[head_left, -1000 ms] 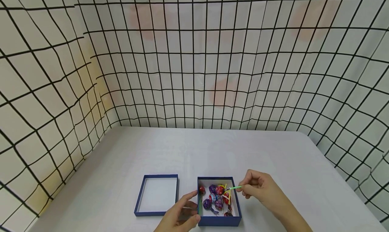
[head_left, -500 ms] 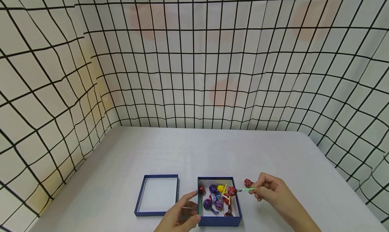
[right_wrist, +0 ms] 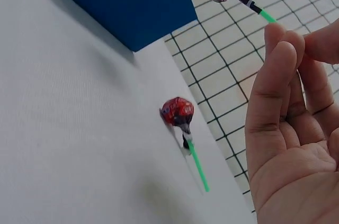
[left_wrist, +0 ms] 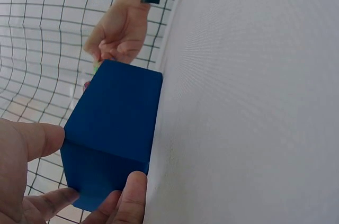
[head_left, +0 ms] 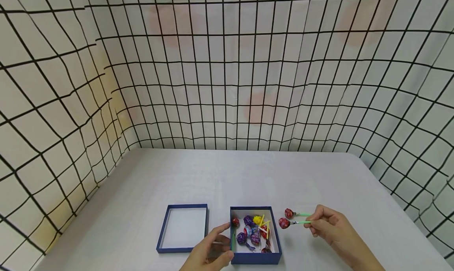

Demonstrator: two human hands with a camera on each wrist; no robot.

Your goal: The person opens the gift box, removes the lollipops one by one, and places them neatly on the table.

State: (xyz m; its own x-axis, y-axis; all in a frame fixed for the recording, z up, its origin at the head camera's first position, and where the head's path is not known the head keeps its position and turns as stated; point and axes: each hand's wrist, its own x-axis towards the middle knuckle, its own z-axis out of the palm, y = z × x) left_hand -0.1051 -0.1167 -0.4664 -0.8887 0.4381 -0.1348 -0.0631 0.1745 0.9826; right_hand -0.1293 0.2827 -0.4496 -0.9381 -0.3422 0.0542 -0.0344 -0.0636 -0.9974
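My right hand [head_left: 328, 223] pinches the green stick of a red-wrapped lollipop [head_left: 284, 223] between thumb and fingertips, right of the blue box. The candy end points left, over the table. Just behind it, a second red lollipop [right_wrist: 178, 112] with a green stick lies on the white cloth. At the left wall of the open blue box [head_left: 256, 258], my left hand [head_left: 209, 250] rests spread fingertips, the thumb at the near corner. Inside the box are several wrapped lollipops [head_left: 255, 236], purple, red and yellow, some with yellow sticks.
Left of the box lies its blue-rimmed lid [head_left: 181, 228], white inside facing up. The white table [head_left: 234, 176] reaches back to white walls with a black grid [head_left: 227, 73].
My right hand has drawn the red lollipop out of the box and moved right with it. The second lollipop behind has come into view. The left hand stays at the box.
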